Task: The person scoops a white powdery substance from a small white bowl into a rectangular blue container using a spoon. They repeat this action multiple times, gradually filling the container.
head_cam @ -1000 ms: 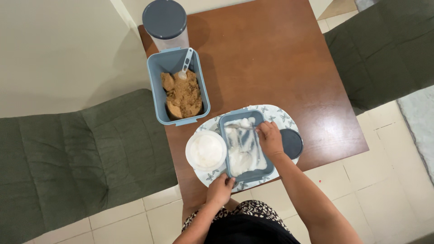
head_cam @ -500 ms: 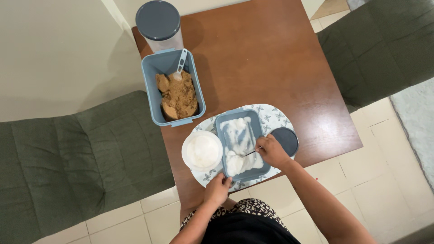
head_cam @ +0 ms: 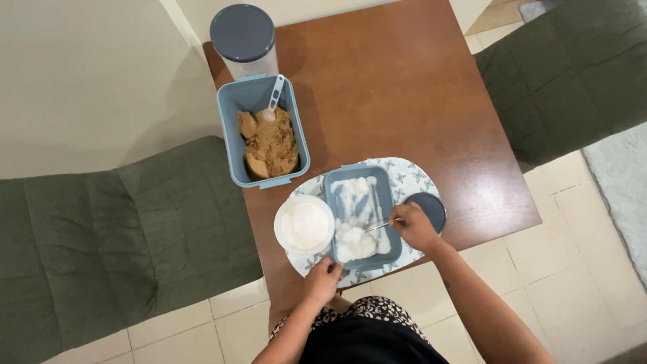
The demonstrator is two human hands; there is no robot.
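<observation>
Head view looks straight down on a brown wooden table [head_cam: 404, 87], the landmark for everything else. At the table's near edge lies an oval patterned tray [head_cam: 411, 172], and on it sits a blue-grey rectangular container [head_cam: 362, 217] smeared with white paste. The right hand [head_cam: 416, 227] is closed around a metal spoon [head_cam: 377, 226] whose tip rests in the paste toward the container's near end. The left hand [head_cam: 323, 280] pinches the container's near rim, fingers together on it. Beside the container on the tray are a round white tub [head_cam: 304, 224] and a dark round lid [head_cam: 427, 209]. Farther back on the table stand a blue box of brown crumbly sugar [head_cam: 264, 133] with a white scoop [head_cam: 274, 98], and a lidded jar [head_cam: 244, 39].
</observation>
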